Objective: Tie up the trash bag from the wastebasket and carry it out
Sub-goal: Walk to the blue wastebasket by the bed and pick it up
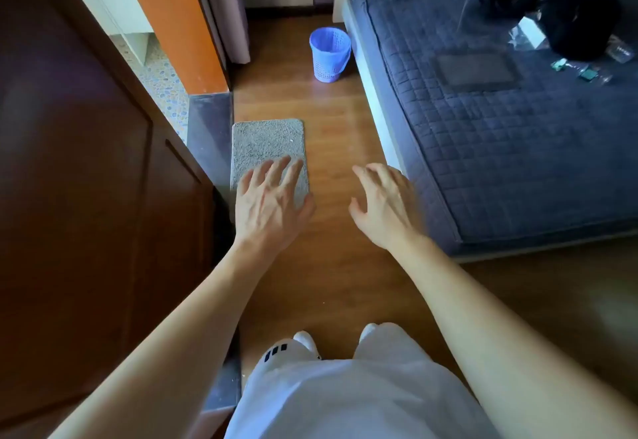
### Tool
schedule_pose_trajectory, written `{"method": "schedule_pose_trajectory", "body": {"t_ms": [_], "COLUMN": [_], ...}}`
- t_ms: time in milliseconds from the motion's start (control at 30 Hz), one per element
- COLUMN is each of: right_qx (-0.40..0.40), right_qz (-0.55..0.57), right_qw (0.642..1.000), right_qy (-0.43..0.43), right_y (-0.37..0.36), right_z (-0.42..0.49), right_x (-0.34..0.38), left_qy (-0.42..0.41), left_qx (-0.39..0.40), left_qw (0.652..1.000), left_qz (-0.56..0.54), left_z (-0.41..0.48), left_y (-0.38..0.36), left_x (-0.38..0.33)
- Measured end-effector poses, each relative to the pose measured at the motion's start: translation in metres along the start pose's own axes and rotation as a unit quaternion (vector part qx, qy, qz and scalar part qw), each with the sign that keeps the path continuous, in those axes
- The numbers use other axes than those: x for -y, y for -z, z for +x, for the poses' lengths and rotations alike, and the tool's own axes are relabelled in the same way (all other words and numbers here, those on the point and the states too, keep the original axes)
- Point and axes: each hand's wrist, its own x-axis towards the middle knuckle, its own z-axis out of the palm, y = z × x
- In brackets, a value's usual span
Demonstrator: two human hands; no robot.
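A light-blue perforated wastebasket [329, 55] stands on the wooden floor far ahead, beside the corner of the bed. A bluish bag lining shows at its rim and hangs down its right side. My left hand [272, 200] is stretched out in front of me with fingers spread, empty, above a grey mat. My right hand [383, 203] is held out beside it, fingers apart and empty. Both hands are well short of the wastebasket.
A dark wooden door [86, 179] stands open on the left, with a tiled bathroom doorway behind it. The grey mat [267, 141] lies by the threshold. A bed [483, 110] with a dark quilted cover and black bags fills the right. The wooden floor [338, 127] runs between them.
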Motion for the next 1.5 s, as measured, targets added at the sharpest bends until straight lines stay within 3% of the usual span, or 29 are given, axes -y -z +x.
{"method": "schedule_pose_trajectory", "body": {"t_ms": [467,1033,1500], "right_qx": [-0.027,-0.031,-0.024], "right_qz": [0.005,0.068,0.103], "right_qw": [1.0,0.995,0.992], "right_qy": [0.011,0.058,0.074], "right_y": [-0.01,-0.023,-0.067], "right_z": [0.075,0.309,0.455], "right_x": [-0.02,-0.105,-0.084], "left_qy": [-0.004,0.049,0.087], "left_qx": [-0.015,-0.01,0.002], "left_qw": [1.0,0.998,0.996], "left_qz": [-0.012,0.045,0.033], "left_z": [0.081,0.288,0.404], "left_y": [-0.015,-0.044,-0.07], "left_x": [0.017,0.016,0.087]}}
